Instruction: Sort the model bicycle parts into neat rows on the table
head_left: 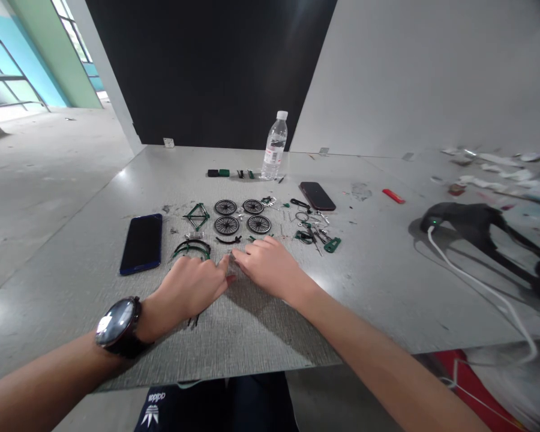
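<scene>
I had both hands down on the grey table (94, 252), meeting at the centre of my view. My left hand (189, 289), the one with the wristwatch (117, 324), lay curled with its fingers drawn together, and my right hand (270, 267) reached in from four o'clock with its fingers extended toward it. Their tips met over a small part (229, 277) that I could barely make out; it looked pinched between them, though I could not tell which fingers actually held it.

Judging by the layout, assembly had hardly begun. At twelve o'clock from my hands the four black wheels (242, 216) lay loose in a square, the green frame (197, 215) sat unjoined at eleven o'clock, and the curved fenders (191, 247) rested just beyond my left knuckles. At one o'clock a scatter of small fittings and tools (314, 231) was spread out, none mounted.

A dark phone (141, 243) lay at ten o'clock, a second phone (317, 195) and a water bottle (274, 146) farther back, with a red lighter (393, 196) and a cabled black device (472, 225) out at two o'clock.
</scene>
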A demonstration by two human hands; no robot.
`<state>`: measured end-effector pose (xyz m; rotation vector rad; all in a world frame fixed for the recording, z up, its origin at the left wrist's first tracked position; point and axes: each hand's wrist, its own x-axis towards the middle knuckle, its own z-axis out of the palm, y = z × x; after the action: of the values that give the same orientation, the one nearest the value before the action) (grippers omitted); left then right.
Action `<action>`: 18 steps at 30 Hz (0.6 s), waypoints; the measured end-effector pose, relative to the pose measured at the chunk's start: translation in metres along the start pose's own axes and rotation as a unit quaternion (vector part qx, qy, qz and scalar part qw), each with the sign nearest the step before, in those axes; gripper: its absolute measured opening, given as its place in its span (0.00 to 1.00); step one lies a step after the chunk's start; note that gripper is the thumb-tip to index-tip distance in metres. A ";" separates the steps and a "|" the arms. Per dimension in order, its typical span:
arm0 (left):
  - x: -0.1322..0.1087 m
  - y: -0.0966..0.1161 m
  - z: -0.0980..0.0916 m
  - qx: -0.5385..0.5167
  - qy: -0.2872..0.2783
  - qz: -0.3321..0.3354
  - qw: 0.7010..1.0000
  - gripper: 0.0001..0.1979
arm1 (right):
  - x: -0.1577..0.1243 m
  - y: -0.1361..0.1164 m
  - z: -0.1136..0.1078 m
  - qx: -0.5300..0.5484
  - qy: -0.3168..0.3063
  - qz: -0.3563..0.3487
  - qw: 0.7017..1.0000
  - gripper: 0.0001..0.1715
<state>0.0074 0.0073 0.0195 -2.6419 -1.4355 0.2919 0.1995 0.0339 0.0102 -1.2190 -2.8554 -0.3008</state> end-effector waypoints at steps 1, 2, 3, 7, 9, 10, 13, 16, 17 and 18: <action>0.000 0.000 0.000 -0.001 0.001 0.000 1.000 0.26 | 0.000 0.000 -0.001 0.001 0.001 -0.001 1.000 0.10; 0.000 0.000 0.000 -0.001 0.002 -0.001 1.000 0.26 | 0.000 0.002 -0.002 0.004 0.003 -0.005 1.000 0.10; 0.000 0.000 0.000 0.001 0.002 -0.001 1.000 0.26 | 0.000 0.004 -0.005 0.011 0.008 -0.009 1.000 0.11; -0.001 0.001 0.001 0.018 0.012 0.003 1.000 0.27 | -0.007 0.031 -0.021 0.079 0.074 0.051 0.993 0.19; -0.002 0.000 0.002 0.028 0.031 0.014 0.999 0.27 | -0.016 0.056 -0.027 0.100 0.110 0.134 0.980 0.23; -0.002 0.000 0.002 0.031 0.047 0.023 0.998 0.26 | -0.022 0.070 -0.028 0.095 0.125 0.177 0.972 0.24; -0.005 0.001 0.005 0.023 0.114 0.105 0.988 0.24 | -0.043 0.112 -0.025 0.091 0.135 0.296 0.941 0.19; -0.009 0.006 0.009 -0.010 0.182 0.262 0.948 0.25 | -0.061 0.146 -0.017 0.107 0.085 0.380 0.915 0.09; -0.011 0.009 0.010 -0.022 0.193 0.302 0.933 0.24 | -0.065 0.155 -0.014 0.115 0.066 0.399 0.907 0.08; -0.014 0.012 0.011 -0.034 0.198 0.328 0.923 0.22 | -0.068 0.161 -0.011 0.127 0.051 0.411 0.901 0.07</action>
<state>0.0075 -0.0103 0.0082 -2.9238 -0.4253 -0.2387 0.3619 0.0919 0.0414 -2.0794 -1.9457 0.0395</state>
